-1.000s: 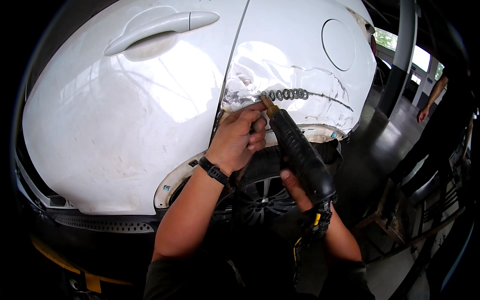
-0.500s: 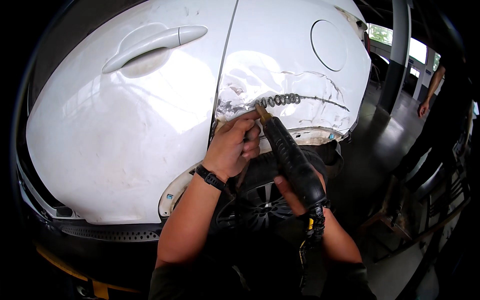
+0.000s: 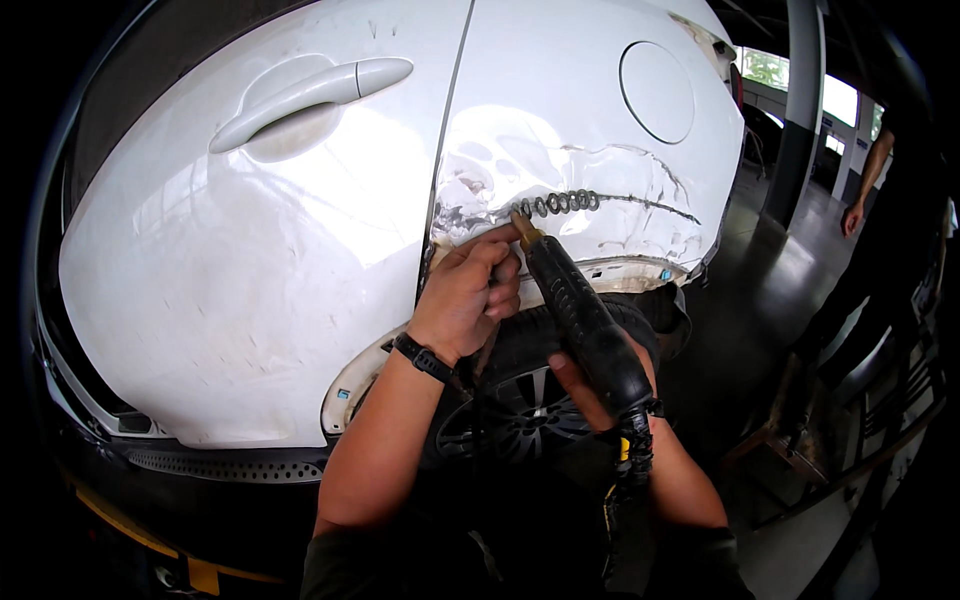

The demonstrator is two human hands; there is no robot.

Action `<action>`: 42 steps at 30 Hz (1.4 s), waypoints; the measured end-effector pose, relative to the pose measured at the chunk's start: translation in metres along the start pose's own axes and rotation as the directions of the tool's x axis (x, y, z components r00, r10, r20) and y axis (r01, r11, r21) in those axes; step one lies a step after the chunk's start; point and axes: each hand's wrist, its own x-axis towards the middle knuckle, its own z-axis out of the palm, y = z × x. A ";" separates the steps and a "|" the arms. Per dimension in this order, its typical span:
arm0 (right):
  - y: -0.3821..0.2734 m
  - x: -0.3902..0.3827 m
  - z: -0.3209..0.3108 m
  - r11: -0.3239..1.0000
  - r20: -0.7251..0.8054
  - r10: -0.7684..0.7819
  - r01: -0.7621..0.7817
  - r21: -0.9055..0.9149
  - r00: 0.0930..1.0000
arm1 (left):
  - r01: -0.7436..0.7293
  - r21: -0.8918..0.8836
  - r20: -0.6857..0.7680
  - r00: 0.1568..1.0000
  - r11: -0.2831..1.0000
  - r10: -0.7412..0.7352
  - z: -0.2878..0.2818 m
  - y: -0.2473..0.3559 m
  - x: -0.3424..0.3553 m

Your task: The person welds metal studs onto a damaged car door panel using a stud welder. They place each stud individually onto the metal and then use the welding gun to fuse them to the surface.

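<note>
We had the black welding gun (image 3: 585,320) in the right hand (image 3: 590,385), fingers wrapped shut round the lower part of its barrel, w/ the brass tip (image 3: 524,228) pressed to the dented quarter panel (image 3: 590,150) at the left end of a row of small metal rings (image 3: 560,203) stuck along the crease. The left hand (image 3: 468,300) was curled closed right beside the tip, fingertips touching the panel and prob. pinching something small there; we couldn't tell what. The gun looked stiff and fairly weighty, nose-light but dragged back by the cable bundle (image 3: 632,460) hanging off its rear end, so we judged the best hold was mid-barrel to rear, where the textured sleeve gives grip, keeping clear of the bare brass tip. The rings seemed tiny, light and easy to drop, better taken w/ fingertips. The panel itself was thin painted sheet metal, glossy and slick where intact, scuffed to bare metal and wrinkled around the crease, so likely springy under pressure. Left of the seam sat the rear door (image 3: 250,250) w/ its door handle (image 3: 310,88); above right, the round fuel flap (image 3: 657,92); below the hands, the tyre and alloy wheel (image 3: 520,410). The room was a dim workshop w/ a shiny dark floor (image 3: 770,300), a pillar (image 3: 800,100) and bright windows behind, and another person (image 3: 880,200) standing well apart at the right.
</note>
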 end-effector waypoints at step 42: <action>-0.074 0.036 -0.029 0.956 0.178 0.255 -0.221 -0.191 0.951 | 0.026 0.015 0.055 0.998 1.000 -0.027 -0.007 0.005 -0.001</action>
